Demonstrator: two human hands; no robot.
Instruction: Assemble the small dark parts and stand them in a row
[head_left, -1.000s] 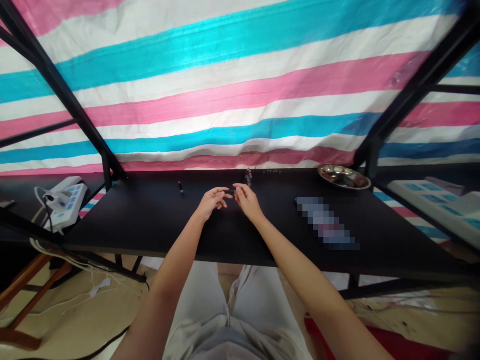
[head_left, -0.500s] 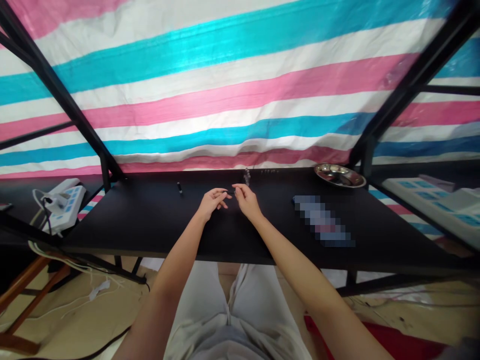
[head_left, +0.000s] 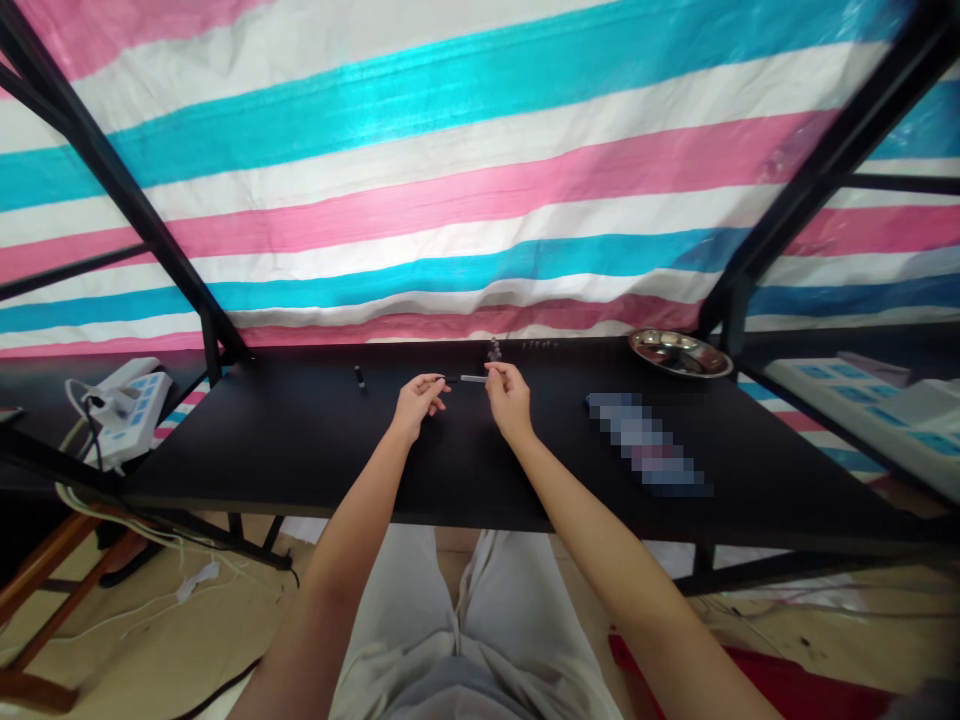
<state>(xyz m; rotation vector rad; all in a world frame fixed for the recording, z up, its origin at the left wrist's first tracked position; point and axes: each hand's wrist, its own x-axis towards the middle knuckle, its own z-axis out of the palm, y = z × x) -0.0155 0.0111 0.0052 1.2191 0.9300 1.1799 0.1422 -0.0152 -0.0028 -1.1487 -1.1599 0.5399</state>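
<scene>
Both my hands hover over the middle of a black table (head_left: 315, 440), fingers pinched. My left hand (head_left: 417, 401) pinches a small dark piece (head_left: 448, 380) that pokes out to the right of its fingertips. My right hand (head_left: 510, 399) pinches the end of a thin pale stick (head_left: 472, 378) pointing left toward the dark piece. A small gap separates the two pieces. What the pieces are is too small to tell.
A small black item (head_left: 360, 377) lies left of my hands. Tiny parts (head_left: 495, 350) cluster at the table's back edge. A metal dish (head_left: 679, 352) sits back right, a blurred flat object (head_left: 645, 445) to my right. White power strips (head_left: 124, 398) lie at the left.
My hands have moved apart. The dark piece and the pale stick, held together between my fingertips before, are now separated, with the right hand shifted to the right.
</scene>
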